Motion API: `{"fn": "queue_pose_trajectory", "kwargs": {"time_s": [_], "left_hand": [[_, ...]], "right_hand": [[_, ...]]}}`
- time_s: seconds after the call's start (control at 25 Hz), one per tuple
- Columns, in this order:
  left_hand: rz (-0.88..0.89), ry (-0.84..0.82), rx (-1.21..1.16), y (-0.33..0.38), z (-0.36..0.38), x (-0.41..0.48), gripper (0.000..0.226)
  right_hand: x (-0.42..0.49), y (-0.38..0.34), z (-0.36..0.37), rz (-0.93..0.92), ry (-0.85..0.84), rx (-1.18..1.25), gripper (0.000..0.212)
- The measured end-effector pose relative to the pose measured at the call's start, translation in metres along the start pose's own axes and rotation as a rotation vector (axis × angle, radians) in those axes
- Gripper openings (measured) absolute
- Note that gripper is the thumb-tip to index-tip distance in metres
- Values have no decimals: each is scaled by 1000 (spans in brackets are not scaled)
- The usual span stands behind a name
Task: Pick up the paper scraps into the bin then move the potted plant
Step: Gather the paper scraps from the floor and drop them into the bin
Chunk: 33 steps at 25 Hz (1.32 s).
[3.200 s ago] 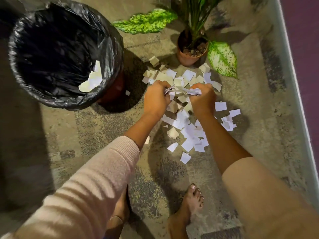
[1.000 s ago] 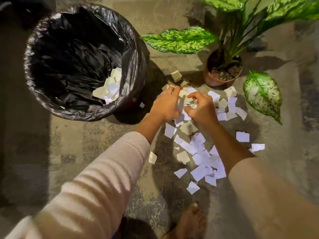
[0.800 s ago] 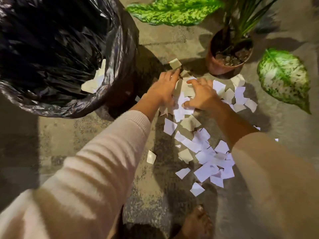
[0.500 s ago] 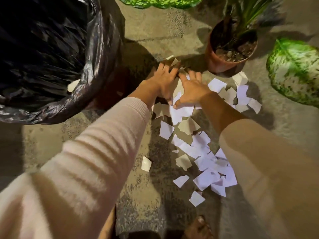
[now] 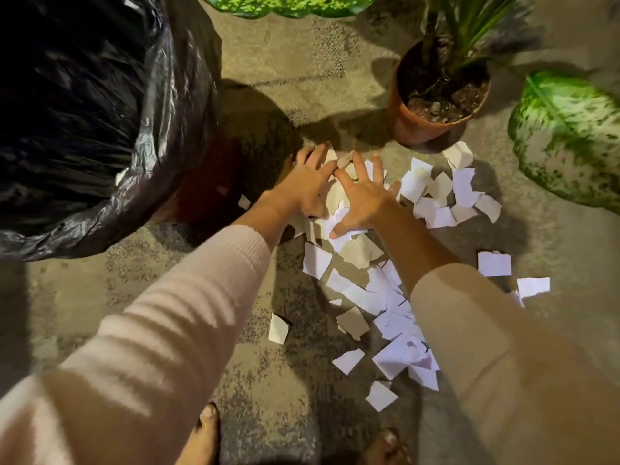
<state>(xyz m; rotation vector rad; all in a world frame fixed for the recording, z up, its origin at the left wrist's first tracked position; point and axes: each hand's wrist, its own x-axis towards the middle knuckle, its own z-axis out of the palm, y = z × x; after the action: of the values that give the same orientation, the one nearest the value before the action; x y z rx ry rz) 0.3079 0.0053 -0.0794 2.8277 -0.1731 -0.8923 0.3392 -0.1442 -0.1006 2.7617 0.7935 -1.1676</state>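
Observation:
Several white paper scraps (image 5: 379, 297) lie scattered on the mottled floor between the bin and the plant. My left hand (image 5: 307, 187) and my right hand (image 5: 364, 194) lie side by side, fingers spread, pressed flat on the far end of the pile. Neither hand grips anything. The bin (image 5: 181, 135), lined with a black plastic bag, stands at the upper left, just left of my hands. The potted plant (image 5: 407, 127), in a terracotta pot with soil and green stems, stands just beyond my right hand.
Large variegated leaves hang at the right (image 5: 567, 139) and along the top edge (image 5: 288, 5). My bare feet (image 5: 204, 434) show at the bottom of the view. More scraps (image 5: 495, 263) lie apart at the right.
Both hands went from holding a bunch of scraps to lying flat with fingers spread on the pile. The view has moved closer to the floor and the bin.

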Motion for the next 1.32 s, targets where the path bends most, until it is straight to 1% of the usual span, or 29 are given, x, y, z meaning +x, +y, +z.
{"fn": "queue_pose_trajectory", "kwargs": {"time_s": [0.12,0.2,0.28,0.36,0.4,0.44,0.48,0.56,0.6,0.68,0.8,0.92,1.04,1.12,1.24,1.32], "left_hand": [[-15,5,-6,11,17,-19,102],[-47,-46,-71,14,27,-31,106],[-64,-134,-61,17,37,-43,116],[-98,-201,12,28,51,-57,130],[-121,-192,54,34,59,-65,130],[-144,-148,89,41,67,-72,124],[-162,-83,103,46,73,-80,112],[-180,37,62,53,83,-94,88],[-187,64,24,55,87,-101,80],[-203,82,-42,58,95,-113,69],[-195,79,-61,63,99,-125,64],[-185,105,-123,64,103,-129,55],[-170,144,-205,64,109,-133,47],[-203,212,-312,64,107,-135,39],[-262,313,-506,62,93,-144,39],[-264,355,-546,61,81,-155,41]], "right_hand": [[-20,-6,10,5,-36,-23,128],[-36,-9,17,-16,-63,-23,124],[-56,-9,25,-26,-67,-34,121],[-76,-11,40,-46,8,-97,119],[-85,-13,48,-55,61,-116,116],[-91,-15,55,-53,98,-114,113],[-96,-17,61,-41,120,-95,108],[-103,-21,73,-6,164,-48,92],[-107,-23,79,8,193,-25,82],[-115,-26,94,28,249,26,64],[-128,-30,111,60,291,81,46],[-134,-29,118,82,303,118,42],[-136,-26,118,117,319,296,43],[-139,-22,116,133,345,426,43],[-149,-18,109,194,404,549,39],[-159,-22,99,252,451,619,36]]}}
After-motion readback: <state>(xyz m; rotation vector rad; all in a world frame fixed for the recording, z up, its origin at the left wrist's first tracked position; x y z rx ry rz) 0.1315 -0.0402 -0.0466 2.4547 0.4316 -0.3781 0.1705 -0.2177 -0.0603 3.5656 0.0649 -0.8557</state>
